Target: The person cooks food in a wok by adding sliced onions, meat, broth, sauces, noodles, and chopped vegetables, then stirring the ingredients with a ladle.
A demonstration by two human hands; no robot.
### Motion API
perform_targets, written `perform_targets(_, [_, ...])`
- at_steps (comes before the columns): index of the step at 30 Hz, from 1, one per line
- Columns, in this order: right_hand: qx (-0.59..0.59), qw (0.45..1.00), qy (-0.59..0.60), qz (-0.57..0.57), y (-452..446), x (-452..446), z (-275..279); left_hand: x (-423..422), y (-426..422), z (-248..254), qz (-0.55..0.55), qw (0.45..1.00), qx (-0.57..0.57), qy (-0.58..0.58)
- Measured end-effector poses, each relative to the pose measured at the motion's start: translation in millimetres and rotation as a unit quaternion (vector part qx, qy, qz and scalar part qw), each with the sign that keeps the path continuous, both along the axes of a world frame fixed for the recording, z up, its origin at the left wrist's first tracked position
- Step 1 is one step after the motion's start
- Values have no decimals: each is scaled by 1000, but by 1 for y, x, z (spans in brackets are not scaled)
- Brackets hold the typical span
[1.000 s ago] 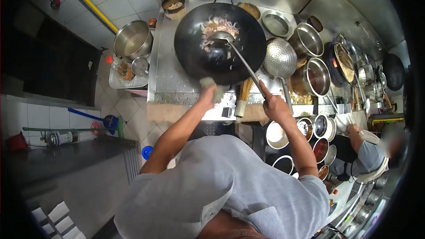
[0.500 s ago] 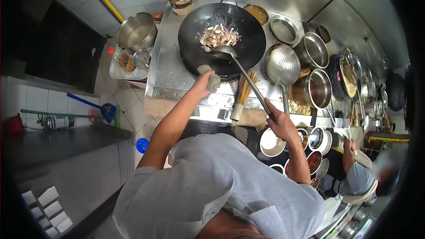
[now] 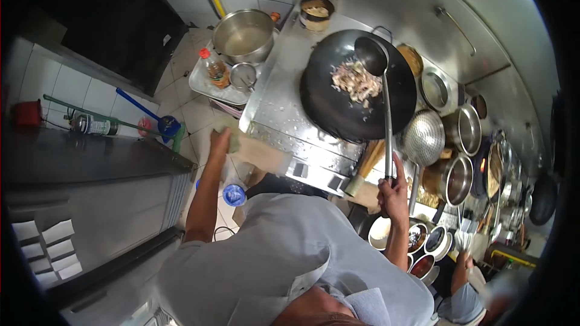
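My right hand (image 3: pixel 394 196) is wrapped around the long handle of a metal ladle (image 3: pixel 388 124). The ladle's bowl hangs over the far side of a black wok (image 3: pixel 329 111), just beyond a heap of pale, chopped meat-like pieces (image 3: pixel 355 82). At the left front corner of the stove, away from the wok, my left hand (image 3: pixel 220 142) is closed on a greyish-green cloth (image 3: pixel 234 140). Beside that hand a brown towel (image 3: pixel 266 154) lies along the stove's front edge. A bamboo brush (image 3: pixel 364 168) rests between the wok and my right hand.
A perforated skimmer (image 3: pixel 424 137) and several steel pots (image 3: pixel 457 180) stand to the right. On the left, a tray (image 3: pixel 202 87) bears a bottle (image 3: pixel 215 71) and a large pot (image 3: pixel 243 36). A co-worker's arm (image 3: pixel 460 274) shows at lower right.
My left hand has left the wok's near rim with the cloth and moved left to the stove corner. The ladle has swung to the wok's far side. The view has shifted.
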State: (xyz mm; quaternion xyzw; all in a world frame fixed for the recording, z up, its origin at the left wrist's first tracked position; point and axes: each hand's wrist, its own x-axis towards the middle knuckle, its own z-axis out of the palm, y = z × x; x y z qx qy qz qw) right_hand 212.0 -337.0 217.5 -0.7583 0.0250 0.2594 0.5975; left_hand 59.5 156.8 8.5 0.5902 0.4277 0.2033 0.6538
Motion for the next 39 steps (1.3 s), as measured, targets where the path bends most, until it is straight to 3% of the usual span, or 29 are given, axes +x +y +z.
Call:
perform_targets(1, [33, 999, 16, -1, 26, 3, 4, 0, 27, 4, 45, 997, 59, -37])
perform_targets(3, [100, 994, 52, -4, 87, 10, 11, 12, 97, 26, 117, 981, 151, 25])
perform_targets(5, [144, 987, 55, 43, 141, 25, 1, 33, 197, 6, 133, 974, 179, -30])
perform_targets(7, [157, 982, 77, 69, 191, 37, -7, 68, 271, 9, 71, 946, 315, 1])
perform_targets(9, [164, 979, 78, 95, 240, 47, -11, 115, 303, 33, 33, 953, 294, 58])
perform_targets(11, [156, 979, 76, 109, 277, 54, -21, 166, 348, 20, -22, 924, 336, 182])
perform_targets(13, [128, 981, 76, 126, 304, 59, -21, 213, 374, 8, -66, 909, 349, 220])
perform_targets(18, [74, 984, 58, 153, 337, 69, -34, 286, 380, -6, -173, 863, 370, 296])
perform_targets(21, [42, 984, 46, 165, 347, 80, -43, 305, 387, -29, -243, 853, 367, 279])
perform_targets(23, [35, 984, 37, 171, 352, 88, -48, 307, 398, -36, -319, 897, 255, 168])
perform_targets(26, [-18, 982, 15, 187, 359, 97, -57, 310, 384, -16, -276, 890, 272, 241])
perform_targets(39, [-109, 965, -48, 233, 386, 135, -63, 324, 355, 38, -248, 857, 356, 278])
